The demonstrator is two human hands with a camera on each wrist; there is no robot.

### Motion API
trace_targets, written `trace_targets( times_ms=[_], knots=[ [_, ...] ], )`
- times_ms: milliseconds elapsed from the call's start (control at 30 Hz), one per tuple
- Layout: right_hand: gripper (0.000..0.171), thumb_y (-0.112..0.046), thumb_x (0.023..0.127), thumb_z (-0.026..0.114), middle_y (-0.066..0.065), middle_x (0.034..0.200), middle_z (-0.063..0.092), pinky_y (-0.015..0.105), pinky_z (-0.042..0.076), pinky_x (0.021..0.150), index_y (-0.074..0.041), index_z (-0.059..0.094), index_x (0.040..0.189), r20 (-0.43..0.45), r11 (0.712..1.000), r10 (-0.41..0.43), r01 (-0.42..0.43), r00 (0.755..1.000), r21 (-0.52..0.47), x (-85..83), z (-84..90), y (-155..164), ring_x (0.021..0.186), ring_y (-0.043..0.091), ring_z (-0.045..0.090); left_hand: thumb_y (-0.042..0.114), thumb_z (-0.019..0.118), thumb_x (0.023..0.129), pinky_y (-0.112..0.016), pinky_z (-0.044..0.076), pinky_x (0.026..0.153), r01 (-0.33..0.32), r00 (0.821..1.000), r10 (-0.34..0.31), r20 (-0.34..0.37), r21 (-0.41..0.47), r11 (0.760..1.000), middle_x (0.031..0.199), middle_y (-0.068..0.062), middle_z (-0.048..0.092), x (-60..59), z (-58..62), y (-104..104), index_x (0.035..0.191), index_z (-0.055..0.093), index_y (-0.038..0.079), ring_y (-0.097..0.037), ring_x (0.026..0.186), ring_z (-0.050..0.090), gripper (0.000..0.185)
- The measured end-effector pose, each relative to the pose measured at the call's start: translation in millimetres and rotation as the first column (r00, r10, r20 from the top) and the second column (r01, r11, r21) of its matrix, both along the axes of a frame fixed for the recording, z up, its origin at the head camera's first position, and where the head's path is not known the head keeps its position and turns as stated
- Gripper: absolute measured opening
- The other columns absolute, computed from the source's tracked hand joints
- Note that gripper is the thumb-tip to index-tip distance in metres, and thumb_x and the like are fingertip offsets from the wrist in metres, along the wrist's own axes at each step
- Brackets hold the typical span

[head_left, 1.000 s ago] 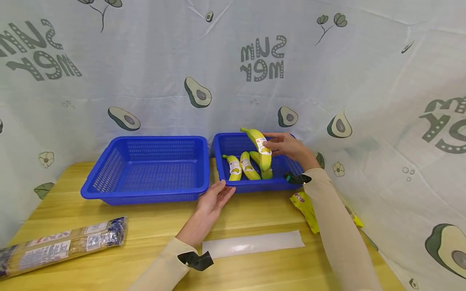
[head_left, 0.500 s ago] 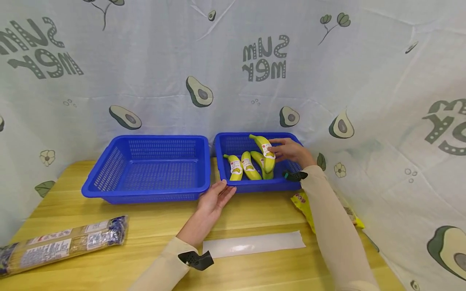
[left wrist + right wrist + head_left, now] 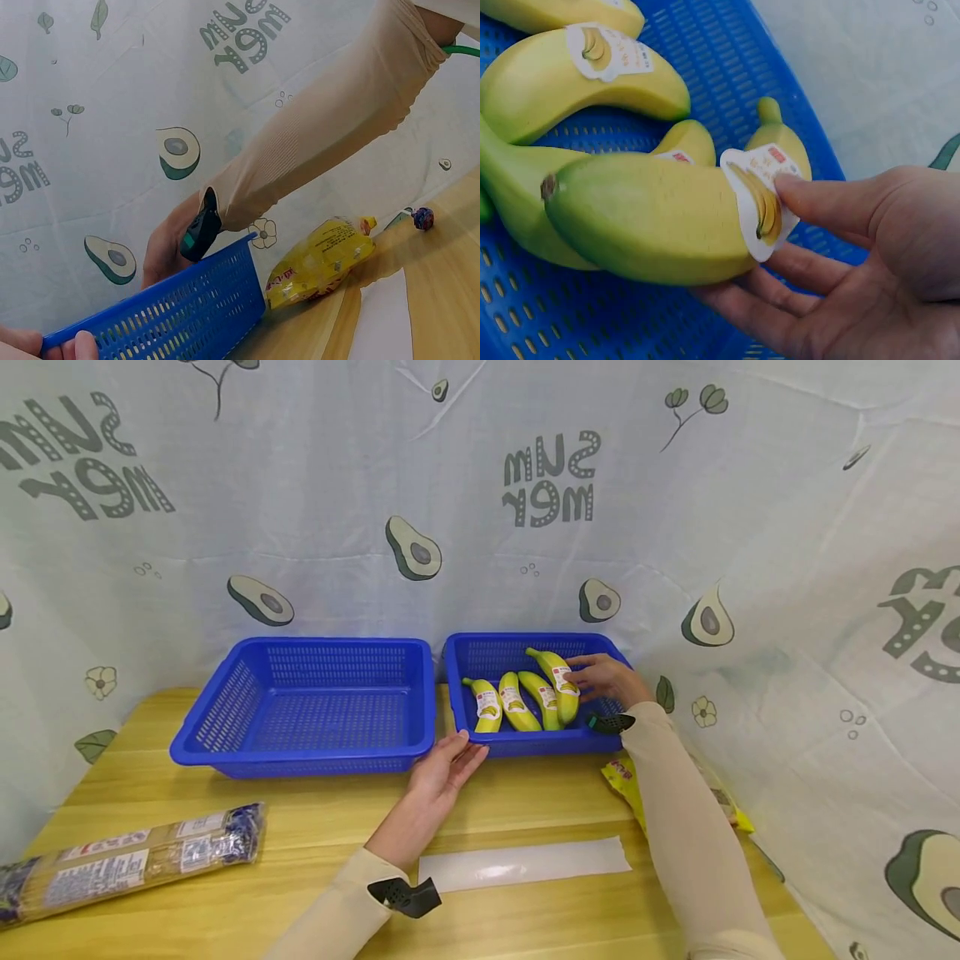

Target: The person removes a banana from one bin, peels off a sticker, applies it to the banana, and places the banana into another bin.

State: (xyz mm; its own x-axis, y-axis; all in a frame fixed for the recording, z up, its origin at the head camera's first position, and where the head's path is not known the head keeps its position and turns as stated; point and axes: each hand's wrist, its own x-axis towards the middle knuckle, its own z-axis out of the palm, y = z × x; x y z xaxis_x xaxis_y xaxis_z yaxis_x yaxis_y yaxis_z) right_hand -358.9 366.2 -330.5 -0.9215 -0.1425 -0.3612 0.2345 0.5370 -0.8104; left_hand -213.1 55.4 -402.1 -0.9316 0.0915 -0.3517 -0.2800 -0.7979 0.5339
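Nearest the viewer, two cream sleeves reach forward over the wooden table (image 3: 300, 827). The left hand (image 3: 442, 770) lies with straight, relaxed fingers against the near rim of the right blue basket (image 3: 525, 742), its fingertips (image 3: 75, 346) touching the wall at the left corner, probably to keep the basket from sliding. Just behind this hand's wrist lies a flat clear plastic strip (image 3: 525, 862). Far to its left rests a long wrapped packet (image 3: 127, 858). Beside the right forearm, on the table, lies a yellow snack bag (image 3: 319, 262).

Beyond the left hand, the right hand (image 3: 611, 681) reaches into the right blue basket. Its fingers cup the underside of a labelled banana (image 3: 652, 217) while the thumb presses on the label, a curled hold that supports the fruit from below as it lies low over the basket floor. This banana is the rightmost of four; the other three bananas (image 3: 513, 703) lie side by side just left of the hand, labels up. Whether the held banana touches the basket floor cannot be told.

To the left of both hands stands a second blue basket (image 3: 300, 752), close beside the first.

Farthest off, a pale cloth backdrop (image 3: 480, 510) printed with avocados and lettering encloses the table on three sides.
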Motion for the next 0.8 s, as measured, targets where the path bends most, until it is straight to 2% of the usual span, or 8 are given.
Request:
trace_targets(
  times_ms=[100,167,233,333,433,500,667,800],
  knots=[
    [0.064,-0.011,0.115,0.052,0.033,0.164,0.037,0.058,0.046,0.119,0.002,0.022,0.169,0.013,1.0,-0.012,0.012,1.0,0.009,-0.2,-3.6,3.4,0.147,0.046,0.043,-0.007,0.064,0.104,-0.038,0.065,0.092,0.001,1.0,-0.001,-0.001,-0.004,1.0,0.1,-0.016,0.066,0.8,-0.8,0.2,0.105,0.064,-0.004,-0.024,0.09,0.072,0.004],
    [0.063,-0.011,0.114,0.053,0.03,0.153,0.048,0.056,0.05,0.116,0.003,0.024,0.168,0.016,1.0,-0.017,0.016,1.0,0.016,-1.1,-5.6,5.7,0.134,0.039,0.054,-0.007,0.064,0.104,-0.038,0.065,0.092,0.002,1.0,-0.002,-0.002,0.0,1.0,0.098,-0.015,0.066,0.6,-0.8,0.4,0.103,0.065,-0.003,-0.023,0.089,0.072,0.005],
    [0.062,-0.011,0.114,0.055,0.023,0.139,0.058,0.052,0.055,0.111,0.004,0.027,0.167,0.017,0.999,-0.016,0.016,1.0,0.033,-1.7,-6.9,7.9,0.118,0.028,0.061,-0.008,0.064,0.104,-0.038,0.065,0.092,0.0,1.0,0.001,-0.003,0.004,1.0,0.095,-0.014,0.067,0.5,-0.5,0.4,0.1,0.065,-0.002,-0.022,0.087,0.072,0.007],
    [0.062,-0.011,0.113,0.056,0.014,0.124,0.061,0.047,0.06,0.102,0.007,0.029,0.166,0.027,0.999,-0.006,0.004,1.0,0.051,-2.2,-7.9,10.3,0.099,0.018,0.062,-0.007,0.064,0.104,-0.037,0.065,0.091,0.0,1.0,0.0,-0.003,0.003,1.0,0.093,-0.014,0.068,-0.1,-0.1,0.4,0.098,0.066,-0.001,-0.022,0.087,0.072,0.009],
    [0.061,-0.01,0.113,0.055,0.019,0.13,0.06,0.046,0.062,0.1,0.008,0.03,0.165,0.045,0.998,0.003,-0.006,0.999,0.061,-2.3,-8.5,10.5,0.101,0.02,0.064,-0.007,0.064,0.104,-0.037,0.065,0.091,0.0,1.0,0.0,-0.002,-0.002,1.0,0.093,-0.014,0.067,-0.3,0.1,0.0,0.099,0.065,-0.002,-0.022,0.086,0.072,0.007],
    [0.061,-0.01,0.112,0.056,0.024,0.14,0.056,0.046,0.062,0.1,0.009,0.03,0.164,0.053,0.998,0.004,-0.008,0.999,0.07,-2.1,-8.7,10.1,0.109,0.025,0.063,-0.007,0.064,0.104,-0.037,0.065,0.091,0.005,1.0,-0.005,-0.001,-0.006,1.0,0.094,-0.014,0.067,-0.4,0.0,-0.2,0.1,0.066,-0.002,-0.022,0.087,0.072,0.007],
    [0.061,-0.007,0.111,0.056,0.033,0.157,0.044,0.051,0.058,0.107,0.008,0.031,0.164,0.069,0.997,-0.014,0.009,0.997,0.072,-0.9,-9.7,9.0,0.131,0.042,0.056,-0.007,0.064,0.104,-0.037,0.065,0.092,0.01,1.0,-0.01,-0.003,-0.006,1.0,0.096,-0.016,0.067,-0.3,-0.4,-1.0,0.103,0.066,-0.003,-0.023,0.088,0.072,0.005],
    [0.061,-0.005,0.111,0.055,0.034,0.163,0.038,0.053,0.054,0.112,0.008,0.029,0.165,0.092,0.998,-0.026,0.021,0.995,0.055,1.1,-11.8,8.5,0.141,0.046,0.05,-0.007,0.063,0.105,-0.037,0.065,0.093,0.017,1.0,-0.017,-0.004,-0.013,1.0,0.1,-0.016,0.067,0.6,-0.8,-1.7,0.106,0.065,-0.003,-0.023,0.09,0.072,0.004]
  ],
)
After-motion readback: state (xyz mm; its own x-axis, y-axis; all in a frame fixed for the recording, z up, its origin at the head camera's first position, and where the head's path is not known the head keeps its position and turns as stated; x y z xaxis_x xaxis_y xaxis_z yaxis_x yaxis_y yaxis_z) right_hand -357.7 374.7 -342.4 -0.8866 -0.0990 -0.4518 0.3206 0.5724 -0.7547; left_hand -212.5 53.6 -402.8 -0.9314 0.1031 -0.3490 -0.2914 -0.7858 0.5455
